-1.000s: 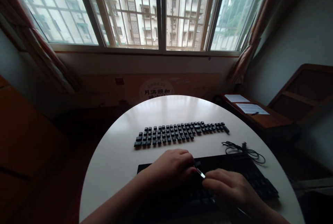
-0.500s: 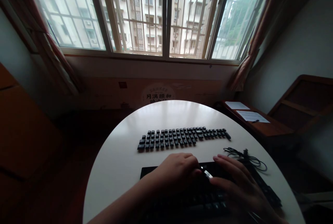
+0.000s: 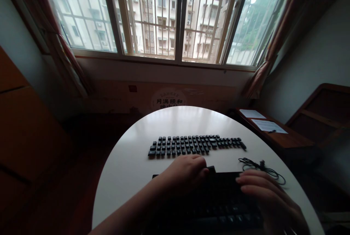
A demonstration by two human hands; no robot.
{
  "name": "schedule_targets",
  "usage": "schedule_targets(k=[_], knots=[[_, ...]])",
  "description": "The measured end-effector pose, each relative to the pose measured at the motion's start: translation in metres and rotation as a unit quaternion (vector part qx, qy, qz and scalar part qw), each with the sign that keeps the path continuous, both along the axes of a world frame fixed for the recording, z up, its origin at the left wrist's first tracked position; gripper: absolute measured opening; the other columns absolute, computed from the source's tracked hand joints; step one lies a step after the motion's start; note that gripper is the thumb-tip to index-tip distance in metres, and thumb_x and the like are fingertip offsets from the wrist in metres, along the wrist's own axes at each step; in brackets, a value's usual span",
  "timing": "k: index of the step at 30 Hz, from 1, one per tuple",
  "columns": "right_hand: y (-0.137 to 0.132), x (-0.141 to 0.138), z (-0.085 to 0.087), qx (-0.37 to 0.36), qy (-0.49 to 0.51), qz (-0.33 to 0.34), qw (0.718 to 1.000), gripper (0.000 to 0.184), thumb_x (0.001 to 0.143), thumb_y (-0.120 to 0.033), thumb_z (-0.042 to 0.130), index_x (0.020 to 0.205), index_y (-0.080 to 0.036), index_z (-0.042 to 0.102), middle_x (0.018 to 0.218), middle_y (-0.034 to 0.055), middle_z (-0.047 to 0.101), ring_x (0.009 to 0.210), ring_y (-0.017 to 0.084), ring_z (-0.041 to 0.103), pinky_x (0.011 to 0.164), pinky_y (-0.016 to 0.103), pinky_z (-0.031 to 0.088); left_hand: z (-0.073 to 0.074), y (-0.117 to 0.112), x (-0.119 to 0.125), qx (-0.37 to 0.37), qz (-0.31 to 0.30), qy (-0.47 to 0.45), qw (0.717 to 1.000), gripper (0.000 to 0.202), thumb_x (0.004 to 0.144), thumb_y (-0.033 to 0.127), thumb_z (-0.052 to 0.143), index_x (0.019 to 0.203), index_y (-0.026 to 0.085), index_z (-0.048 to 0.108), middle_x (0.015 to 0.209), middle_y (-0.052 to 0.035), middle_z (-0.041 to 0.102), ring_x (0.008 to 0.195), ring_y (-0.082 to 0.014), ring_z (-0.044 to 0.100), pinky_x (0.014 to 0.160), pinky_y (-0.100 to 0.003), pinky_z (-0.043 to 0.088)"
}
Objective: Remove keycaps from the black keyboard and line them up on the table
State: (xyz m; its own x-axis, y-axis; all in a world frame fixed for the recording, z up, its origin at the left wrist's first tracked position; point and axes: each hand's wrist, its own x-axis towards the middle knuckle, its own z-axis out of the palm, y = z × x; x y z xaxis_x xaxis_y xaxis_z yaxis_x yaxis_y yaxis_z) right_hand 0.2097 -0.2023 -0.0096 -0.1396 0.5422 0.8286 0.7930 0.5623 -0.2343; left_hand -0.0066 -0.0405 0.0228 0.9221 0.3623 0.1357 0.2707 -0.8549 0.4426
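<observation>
My left hand [image 3: 188,171] is closed over the far edge of a black keyboard [image 3: 235,211]. A small black piece, looking like a keycap [image 3: 211,169], sticks out beside its fingertips. My right hand [image 3: 269,193] hovers over the keyboard's right side, fingers stretched out and slightly bent, with no object visible at the fingertips. A thin shiny sliver [image 3: 290,231] shows below that hand; I cannot make out what it is. Beyond the keyboard, loose black keycaps [image 3: 188,145] stand in rows on the table. Both hands and deep shadow hide much of the keyboard.
The round white table [image 3: 123,176] carries everything. A coiled black cable [image 3: 269,171] lies right of the keyboard. On the right, a wooden surface [image 3: 294,140] holds paper sheets [image 3: 269,125] and a pen [image 3: 272,131]. A barred window [image 3: 177,27] is ahead.
My right hand has drawn away to the right from my left fingers. The shiny piece between the hands now shows as a dark piece at my left fingertips. The view has shifted slightly.
</observation>
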Motion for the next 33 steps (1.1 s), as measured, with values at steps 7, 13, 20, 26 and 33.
schedule_targets(k=[7, 13, 20, 26, 33], knots=[[0.025, -0.002, 0.012, -0.144, -0.143, 0.037, 0.978, 0.031, 0.097, -0.01, 0.048, 0.122, -0.021, 0.062, 0.085, 0.0047, 0.064, 0.06, 0.013, 0.059, 0.052, 0.024, 0.045, -0.004, 0.001, 0.0, -0.01, -0.006, -0.032, 0.999, 0.014, 0.096, 0.029, 0.054, 0.085, 0.019, 0.053, 0.088, -0.0015, 0.064, 0.075, -0.015, 0.057, 0.064, -0.025, 0.04], [0.065, 0.001, 0.019, -0.108, -0.238, 0.044, 0.964, 0.021, 0.1, -0.022, 0.052, 0.118, -0.023, 0.062, 0.099, 0.007, 0.065, 0.068, 0.016, 0.06, 0.056, 0.027, 0.044, -0.014, 0.003, 0.003, -0.057, 0.004, -0.053, 0.997, 0.011, 0.094, 0.024, 0.055, 0.085, 0.018, 0.056, 0.085, -0.0002, 0.063, 0.073, -0.0134, 0.056, 0.066, -0.023, 0.04], [0.095, 0.009, 0.024, -0.094, -0.245, 0.127, 0.956, 0.018, 0.098, -0.023, 0.053, 0.114, -0.019, 0.061, 0.097, 0.0062, 0.066, 0.074, 0.017, 0.062, 0.06, 0.027, 0.045, -0.013, 0.009, 0.003, -0.149, 0.038, -0.075, 0.985, 0.02, 0.098, 0.03, 0.051, 0.086, 0.017, 0.059, 0.083, -0.0004, 0.063, 0.075, -0.0143, 0.055, 0.069, -0.024, 0.042], [0.099, 0.016, 0.0, -0.119, -0.186, 0.121, 0.968, 0.014, 0.1, -0.02, 0.052, 0.107, -0.02, 0.065, 0.089, 0.0039, 0.067, 0.066, 0.013, 0.06, 0.056, 0.025, 0.042, -0.014, 0.008, 0.005, -0.172, 0.056, -0.038, 0.983, 0.015, 0.096, 0.031, 0.056, 0.095, 0.019, 0.065, 0.091, -0.002, 0.069, 0.081, -0.0164, 0.06, 0.075, -0.028, 0.045], [0.094, 0.036, 0.003, -0.216, -0.154, 0.096, 0.959, 0.011, 0.097, -0.018, 0.06, 0.105, -0.021, 0.067, 0.095, 0.0037, 0.068, 0.071, 0.014, 0.064, 0.061, 0.025, 0.049, -0.015, 0.007, 0.013, -0.182, 0.053, 0.027, 0.981, 0.015, 0.092, 0.026, 0.06, 0.104, 0.022, 0.068, 0.1, -0.0033, 0.071, 0.088, -0.0188, 0.064, 0.08, -0.032, 0.048]])
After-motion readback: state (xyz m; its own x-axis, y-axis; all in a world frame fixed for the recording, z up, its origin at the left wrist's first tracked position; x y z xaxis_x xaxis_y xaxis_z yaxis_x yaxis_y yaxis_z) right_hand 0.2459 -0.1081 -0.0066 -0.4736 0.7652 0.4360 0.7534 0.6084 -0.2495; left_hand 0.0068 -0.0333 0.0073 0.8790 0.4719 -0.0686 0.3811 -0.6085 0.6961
